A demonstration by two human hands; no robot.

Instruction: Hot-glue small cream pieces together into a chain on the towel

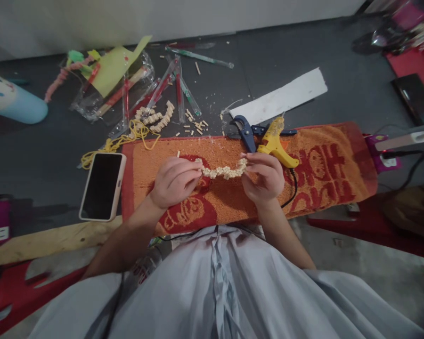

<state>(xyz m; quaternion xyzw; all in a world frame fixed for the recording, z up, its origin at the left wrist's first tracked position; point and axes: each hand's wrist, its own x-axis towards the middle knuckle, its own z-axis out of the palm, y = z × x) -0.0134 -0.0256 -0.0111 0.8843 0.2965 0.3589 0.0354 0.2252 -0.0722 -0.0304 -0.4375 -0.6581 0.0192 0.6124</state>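
Both hands hold one short chain of small pale wooden pieces (223,171) above an orange and red towel (325,165). My left hand (175,181) pinches the chain's left end, fingers closed. My right hand (265,178) pinches the right end, fingers curled round it. The chain sags slightly between them. A yellow glue gun (276,145) lies on the towel just behind my right hand, its black cord running down past my wrist.
Blue-handled scissors (246,133) lie beside the glue gun. A phone (102,186) lies face up left of the towel. Farther back are a second pale chain (159,118), yellow cord (127,136), wrapped sticks (178,87), a white strip (281,98), plastic bags. A wooden plank (45,242) sits at the near left.
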